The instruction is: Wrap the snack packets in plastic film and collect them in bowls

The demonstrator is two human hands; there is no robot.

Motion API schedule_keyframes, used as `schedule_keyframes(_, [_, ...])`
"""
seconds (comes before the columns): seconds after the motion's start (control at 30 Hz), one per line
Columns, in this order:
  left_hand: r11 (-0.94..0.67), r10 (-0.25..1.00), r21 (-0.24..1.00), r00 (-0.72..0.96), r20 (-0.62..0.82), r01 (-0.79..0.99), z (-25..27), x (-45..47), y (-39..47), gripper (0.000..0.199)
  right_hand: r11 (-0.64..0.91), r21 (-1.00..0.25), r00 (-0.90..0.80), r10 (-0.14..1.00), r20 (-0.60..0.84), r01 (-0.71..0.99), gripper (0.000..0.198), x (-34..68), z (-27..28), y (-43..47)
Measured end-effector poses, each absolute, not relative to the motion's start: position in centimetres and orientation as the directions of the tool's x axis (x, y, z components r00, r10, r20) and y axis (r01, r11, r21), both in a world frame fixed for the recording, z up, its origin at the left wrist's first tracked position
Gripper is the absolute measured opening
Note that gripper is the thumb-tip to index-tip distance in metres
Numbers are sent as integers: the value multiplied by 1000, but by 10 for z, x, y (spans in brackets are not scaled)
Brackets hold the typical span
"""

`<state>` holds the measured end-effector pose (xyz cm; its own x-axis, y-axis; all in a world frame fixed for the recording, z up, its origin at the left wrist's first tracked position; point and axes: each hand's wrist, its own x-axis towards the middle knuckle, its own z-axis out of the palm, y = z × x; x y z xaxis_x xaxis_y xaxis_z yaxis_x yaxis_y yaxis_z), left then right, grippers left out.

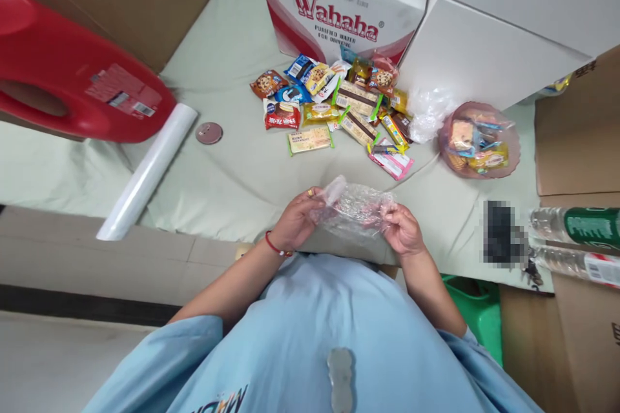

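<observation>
Between my two hands, just above the table's front edge, a clear, crinkled plastic film cover (356, 206) is stretched out. My left hand (300, 216) pinches its left end. The right end is gripped by the fingers of my right hand (403, 227). Beyond the film lies a pile of wrapped snacks (358, 103), with a biscuit pack (310, 141) at its near left side. A pink see-through bowl (513, 145) holding several wrapped snacks stands to the right. Crumpled clear plastic (429, 117) rests between the pile and the bowl.
At left are a big red jug (72, 64), a white roll (148, 174) and a round brownish disc (209, 133). A Wahaha water carton (339, 13) and white boxes (494, 45) stand behind. Bottles (591, 226), keys (533, 271) and a blurred dark item (498, 232) lie at right.
</observation>
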<state>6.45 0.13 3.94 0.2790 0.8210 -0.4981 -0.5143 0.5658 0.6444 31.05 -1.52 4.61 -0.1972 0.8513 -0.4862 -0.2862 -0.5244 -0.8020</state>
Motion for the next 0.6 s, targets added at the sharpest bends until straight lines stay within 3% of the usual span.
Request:
schedule_keyframes(0.13, [574, 807, 575, 283, -519, -583, 39, 56, 3, 37, -501, -791, -175, 865, -471, -351, 14, 324, 44, -16])
schedule_keyframes(0.23, [613, 769, 480, 336, -543, -627, 41, 52, 6, 35, -508, -796, -177, 861, -477, -330, 15, 324, 45, -17])
schedule_keyframes(0.3, [652, 738, 447, 375, -561, -613, 42, 50, 8, 43, -520, -798, -201, 854, -479, -305, 16, 322, 46, -16])
schedule_keyframes(0.47, [723, 687, 487, 433, -584, -490, 41, 32, 14, 41, -495, -811, -221, 868, -444, -312, 14, 314, 52, -13])
schedule_keyframes(0.6, [549, 818, 577, 247, -520, -604, 34, 1, 20, 40, -450, -846, -129, 893, -432, -287, 12, 311, 52, -11])
